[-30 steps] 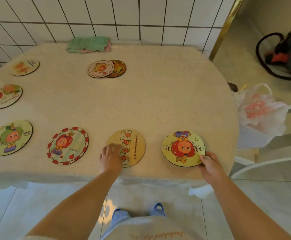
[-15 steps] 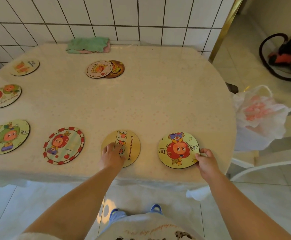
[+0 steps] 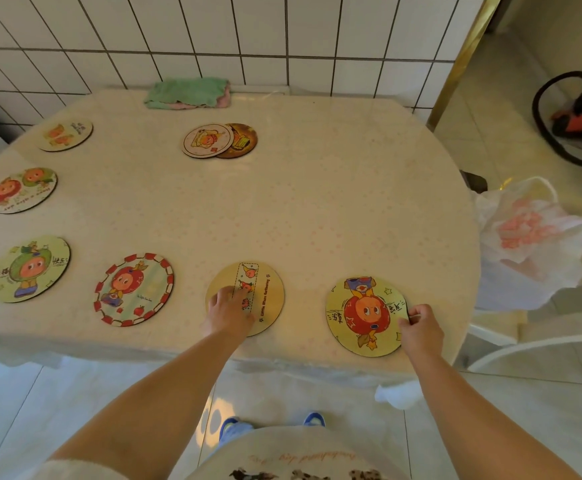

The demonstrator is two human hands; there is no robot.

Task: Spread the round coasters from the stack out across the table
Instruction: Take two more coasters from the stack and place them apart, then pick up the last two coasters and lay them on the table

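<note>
Round cartoon coasters lie spread on the cream table (image 3: 317, 209). My left hand (image 3: 229, 311) presses flat on a tan coaster (image 3: 265, 289) near the front edge. My right hand (image 3: 419, 329) pinches the right rim of a yellow coaster (image 3: 362, 315) with a red figure, which lies on the table. What is left of the stack sits at the back middle: a pale coaster (image 3: 206, 140) overlapping a brown one (image 3: 243, 140). To the left lie a red-bordered coaster (image 3: 133, 289), a green-figure coaster (image 3: 28, 270), a two-figure coaster (image 3: 23, 190) and a pale yellow coaster (image 3: 65, 134).
A folded green cloth (image 3: 187, 92) lies at the table's back edge against the tiled wall. A white plastic bag (image 3: 528, 240) hangs over a white chair (image 3: 539, 334) at the right. A hose and orange appliance (image 3: 580, 121) stand on the floor far right.
Both hands stay on their coasters. The yellow coaster has shifted slightly left and turned a little under my right hand; my left fingers have slid further onto the tan coaster.
</note>
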